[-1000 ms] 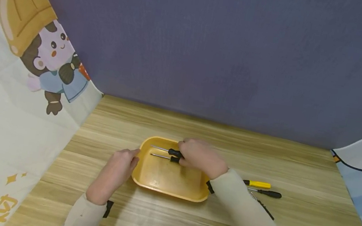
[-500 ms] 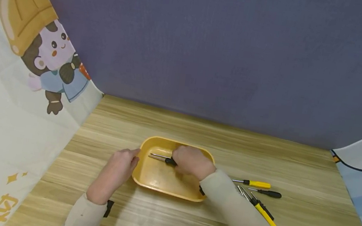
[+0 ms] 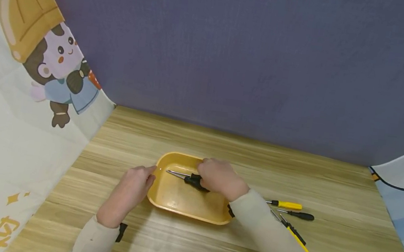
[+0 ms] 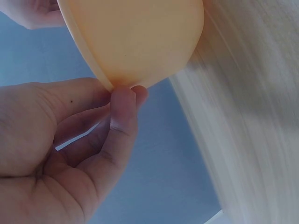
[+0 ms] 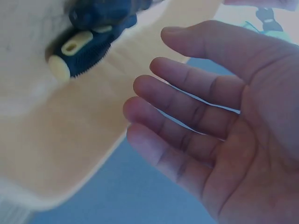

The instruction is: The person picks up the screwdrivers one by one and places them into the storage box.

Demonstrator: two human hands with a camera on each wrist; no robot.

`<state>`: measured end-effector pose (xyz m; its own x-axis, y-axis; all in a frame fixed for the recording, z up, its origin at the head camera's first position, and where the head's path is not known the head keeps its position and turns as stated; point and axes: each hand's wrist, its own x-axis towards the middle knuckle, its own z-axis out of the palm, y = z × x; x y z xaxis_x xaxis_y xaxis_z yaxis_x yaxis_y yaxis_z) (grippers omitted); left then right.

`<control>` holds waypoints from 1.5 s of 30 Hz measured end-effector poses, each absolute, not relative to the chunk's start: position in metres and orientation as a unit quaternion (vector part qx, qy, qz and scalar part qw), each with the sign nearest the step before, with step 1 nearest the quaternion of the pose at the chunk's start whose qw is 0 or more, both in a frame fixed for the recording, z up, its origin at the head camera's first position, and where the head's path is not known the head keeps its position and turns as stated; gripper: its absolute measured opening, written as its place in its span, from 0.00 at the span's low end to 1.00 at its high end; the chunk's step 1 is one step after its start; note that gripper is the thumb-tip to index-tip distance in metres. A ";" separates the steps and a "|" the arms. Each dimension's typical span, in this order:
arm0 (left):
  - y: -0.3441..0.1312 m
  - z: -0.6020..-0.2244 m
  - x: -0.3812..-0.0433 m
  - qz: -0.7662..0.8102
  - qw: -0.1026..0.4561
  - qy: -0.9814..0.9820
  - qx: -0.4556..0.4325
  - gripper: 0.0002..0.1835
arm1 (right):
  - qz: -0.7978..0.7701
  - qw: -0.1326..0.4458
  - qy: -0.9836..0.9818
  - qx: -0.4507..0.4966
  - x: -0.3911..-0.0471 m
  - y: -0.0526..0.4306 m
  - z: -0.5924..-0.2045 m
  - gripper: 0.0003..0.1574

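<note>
A yellow plastic tray rests on the table. My left hand pinches its left rim between thumb and fingers, seen closely in the left wrist view where the hand grips the edge. Inside the tray lie black-handled screwdrivers, close together, shafts pointing left. Over the tray's back right part is my right hand. In the right wrist view its fingers are spread and loosely bent, holding nothing, beside a black screwdriver handle with a yellow end. A second dark handle lies beyond it.
Right of the tray are a yellow-handled screwdriver, a black-handled screwdriver and a slanted yellow-handled screwdriver beside a slim black tool, partly behind the right sleeve. A dark panel stands behind the table.
My right hand lowered a screwdriver beside the other in the tray, let it go, and moved back slightly up and right. The left hand stays at the rim.
</note>
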<state>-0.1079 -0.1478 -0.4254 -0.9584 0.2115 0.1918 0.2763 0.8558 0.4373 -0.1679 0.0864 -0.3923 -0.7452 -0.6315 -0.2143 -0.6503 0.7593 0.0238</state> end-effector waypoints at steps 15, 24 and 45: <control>-0.150 -0.424 -0.108 -0.235 0.069 -0.960 -0.133 0.15 | -0.019 -0.018 0.940 -0.341 -0.140 0.161 -0.370 0.15; -0.150 -0.423 -0.107 -0.242 0.061 -0.960 -0.131 0.16 | -0.055 -0.085 0.949 -0.297 -0.123 0.238 -0.385 0.18; -0.162 -0.430 -0.111 -0.315 0.039 -0.942 -0.112 0.16 | -0.089 0.021 0.968 -0.234 -0.116 0.322 -0.439 0.13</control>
<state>-0.1108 -0.1618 -0.4305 -0.9718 0.1866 0.1443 0.2359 0.7765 0.5843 -0.1165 0.3220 -0.4390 -0.8897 -0.4565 0.0006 -0.4489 0.8747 -0.1827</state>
